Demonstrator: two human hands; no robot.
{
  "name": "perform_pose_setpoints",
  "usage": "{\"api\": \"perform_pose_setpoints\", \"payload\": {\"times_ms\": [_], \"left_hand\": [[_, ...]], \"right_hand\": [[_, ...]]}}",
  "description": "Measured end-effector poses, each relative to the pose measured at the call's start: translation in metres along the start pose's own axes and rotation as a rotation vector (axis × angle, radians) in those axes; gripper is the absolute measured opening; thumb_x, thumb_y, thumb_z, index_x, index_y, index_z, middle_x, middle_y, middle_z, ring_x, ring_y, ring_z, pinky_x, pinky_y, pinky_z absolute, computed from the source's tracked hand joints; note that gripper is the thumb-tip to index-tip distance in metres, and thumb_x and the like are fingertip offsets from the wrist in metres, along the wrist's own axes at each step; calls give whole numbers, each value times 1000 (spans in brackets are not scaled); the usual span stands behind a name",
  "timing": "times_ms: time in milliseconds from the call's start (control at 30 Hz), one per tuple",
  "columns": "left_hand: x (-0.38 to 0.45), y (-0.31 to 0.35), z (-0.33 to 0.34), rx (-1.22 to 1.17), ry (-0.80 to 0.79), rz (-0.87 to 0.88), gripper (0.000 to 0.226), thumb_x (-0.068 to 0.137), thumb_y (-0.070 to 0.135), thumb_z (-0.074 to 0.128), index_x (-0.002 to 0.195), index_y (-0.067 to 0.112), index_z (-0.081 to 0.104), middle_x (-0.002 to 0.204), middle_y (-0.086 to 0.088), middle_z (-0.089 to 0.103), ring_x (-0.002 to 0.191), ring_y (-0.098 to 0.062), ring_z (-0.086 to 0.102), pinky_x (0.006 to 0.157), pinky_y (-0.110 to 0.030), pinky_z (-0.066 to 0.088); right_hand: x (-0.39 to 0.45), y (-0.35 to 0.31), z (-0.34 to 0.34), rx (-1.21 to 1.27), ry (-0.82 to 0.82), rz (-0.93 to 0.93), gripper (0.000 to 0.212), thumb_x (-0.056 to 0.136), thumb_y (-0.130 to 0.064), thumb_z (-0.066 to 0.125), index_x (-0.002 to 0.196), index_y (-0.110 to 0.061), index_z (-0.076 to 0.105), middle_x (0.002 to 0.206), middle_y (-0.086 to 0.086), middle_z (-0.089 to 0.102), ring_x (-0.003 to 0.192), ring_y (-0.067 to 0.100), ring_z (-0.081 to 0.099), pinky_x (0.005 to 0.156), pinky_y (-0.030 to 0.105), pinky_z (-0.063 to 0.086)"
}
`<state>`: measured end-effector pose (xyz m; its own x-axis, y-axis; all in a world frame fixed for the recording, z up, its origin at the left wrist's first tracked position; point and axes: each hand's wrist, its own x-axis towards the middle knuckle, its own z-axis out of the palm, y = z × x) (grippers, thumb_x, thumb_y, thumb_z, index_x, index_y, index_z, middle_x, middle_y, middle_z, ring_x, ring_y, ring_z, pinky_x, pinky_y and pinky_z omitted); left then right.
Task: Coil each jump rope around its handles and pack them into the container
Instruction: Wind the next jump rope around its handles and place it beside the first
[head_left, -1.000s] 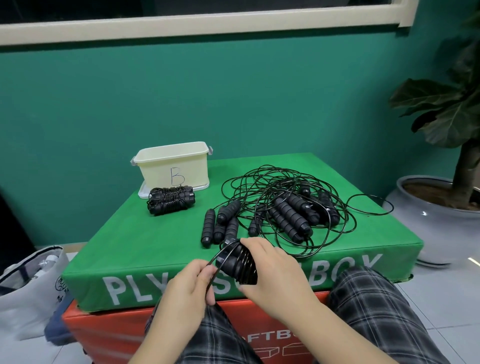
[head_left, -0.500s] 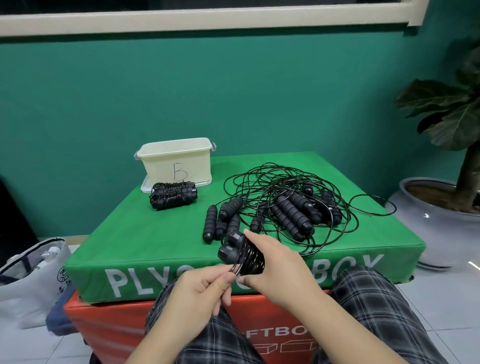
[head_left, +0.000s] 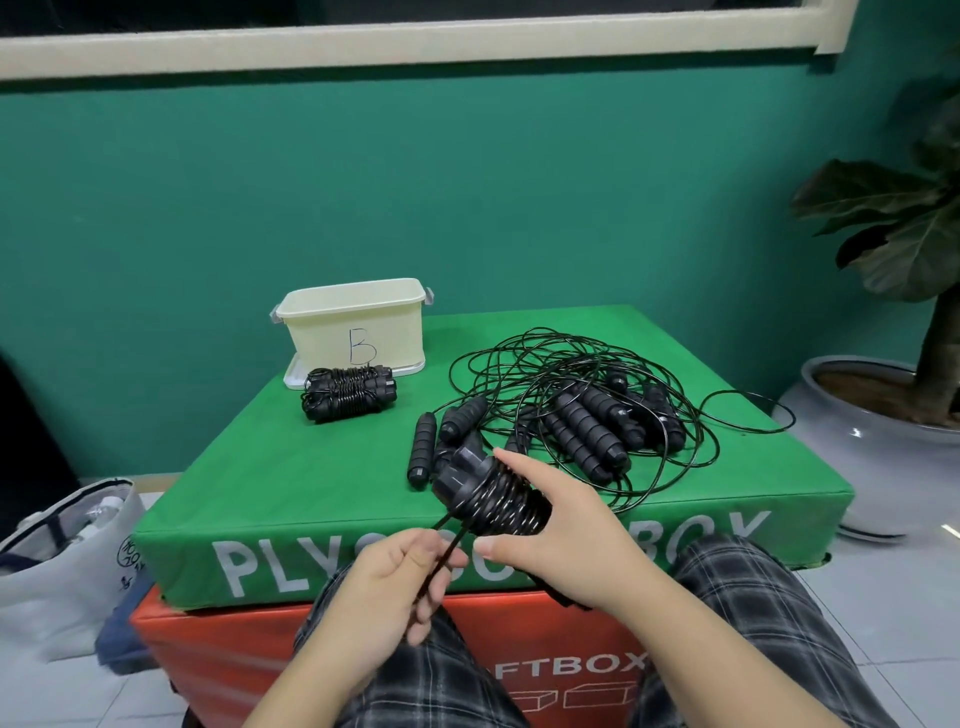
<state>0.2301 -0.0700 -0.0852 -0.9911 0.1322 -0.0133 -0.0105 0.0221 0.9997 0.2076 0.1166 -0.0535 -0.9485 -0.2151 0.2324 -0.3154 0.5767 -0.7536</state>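
Note:
My right hand (head_left: 561, 530) grips a pair of black jump rope handles (head_left: 488, 499) with cord wound around them, held over the near edge of the green box. My left hand (head_left: 389, 587) pinches the loose end of that cord (head_left: 447, 545) just below the handles. A finished coiled rope (head_left: 349, 397) lies in front of the cream container (head_left: 353, 332) marked B, at the back left. A tangle of loose black ropes and handles (head_left: 587, 421) covers the right half of the box top.
The green plyo box (head_left: 291, 483) sits on an orange soft box (head_left: 218, 649). A white tote bag (head_left: 57, 561) lies on the floor at left. A potted plant in a grey pot (head_left: 872, 441) stands at right. My checked trouser legs fill the bottom.
My left hand has pulled the cord end downward and tighter below the handles. The wound bundle in my right hand has tilted so its end caps face up and left.

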Motion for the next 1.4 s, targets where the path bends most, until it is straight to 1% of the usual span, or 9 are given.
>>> {"api": "perform_pose_setpoints", "payload": {"times_ms": [267, 367, 467, 567, 700, 900, 1000, 1200, 1400], "left_hand": [[-1, 3, 1, -126, 8, 33, 64, 66, 65, 58, 70, 1, 58, 48, -8, 53, 35, -9, 39, 31, -15, 30], [2, 1, 0, -114, 75, 43, 87, 28, 91, 62, 55, 8, 59, 46, -8, 53, 34, -10, 43, 31, -16, 31], [8, -1, 0, -88, 132, 74, 96, 21, 96, 56, 56, 7, 61, 44, -5, 54, 31, -11, 44, 29, -17, 31], [10, -4, -3, -112, 149, 136, 102, 27, 93, 61, 82, 7, 58, 55, 0, 63, 44, -10, 57, 41, -21, 46], [4, -2, -1, -53, 90, 209, 90, 45, 89, 59, 101, 19, 67, 99, -3, 72, 96, -23, 67, 89, -47, 50], [6, 4, 3, -186, 268, 180, 53, 69, 57, 67, 100, 14, 65, 93, -4, 73, 89, -24, 66, 70, -35, 52], [7, 6, 3, -119, 349, 167, 49, 68, 52, 59, 96, 11, 59, 89, -4, 69, 84, -18, 64, 70, -29, 47], [4, 5, 0, 2, 316, 172, 98, 36, 88, 64, 97, 12, 53, 88, -4, 67, 76, -7, 65, 66, -21, 48], [2, 5, 16, -425, 304, 98, 46, 71, 27, 66, 105, -3, 59, 104, -21, 69, 99, -30, 66, 87, -36, 50]], "right_hand": [[-3, -7, -1, 248, -130, -33, 76, 56, -46, 78, 128, -47, 53, 120, -23, 62, 108, -4, 59, 101, 29, 45], [-5, -10, -1, 303, -187, -53, 68, 58, -42, 77, 122, -48, 54, 116, -23, 64, 108, -4, 59, 97, 19, 44], [-7, -13, 0, 398, -253, -62, 67, 61, -40, 75, 125, -39, 55, 116, -17, 67, 107, -3, 60, 86, 9, 42], [-6, -11, 1, 462, -285, -74, 71, 62, -46, 70, 129, -32, 55, 118, -13, 67, 109, 0, 60, 84, 8, 42], [-4, -7, 5, 451, -321, -96, 68, 71, -49, 65, 133, -24, 55, 129, -12, 62, 123, 5, 53, 104, 22, 39], [-2, -7, 21, 263, -53, -217, 47, 81, -46, 55, 126, -58, 49, 129, -35, 45, 116, -6, 48, 98, 17, 38], [-3, -7, 31, 113, 37, -381, 49, 92, -20, 55, 135, -41, 47, 136, -30, 46, 129, -9, 40, 106, 10, 28], [-4, -6, 46, 321, 182, -242, 33, 85, -28, 64, 116, -38, 64, 117, -37, 58, 117, -8, 53, 104, 17, 39], [-7, -13, 49, 528, 298, -13, 30, 87, -4, 67, 100, -31, 69, 102, -8, 73, 91, 11, 70, 89, 35, 55]]}}
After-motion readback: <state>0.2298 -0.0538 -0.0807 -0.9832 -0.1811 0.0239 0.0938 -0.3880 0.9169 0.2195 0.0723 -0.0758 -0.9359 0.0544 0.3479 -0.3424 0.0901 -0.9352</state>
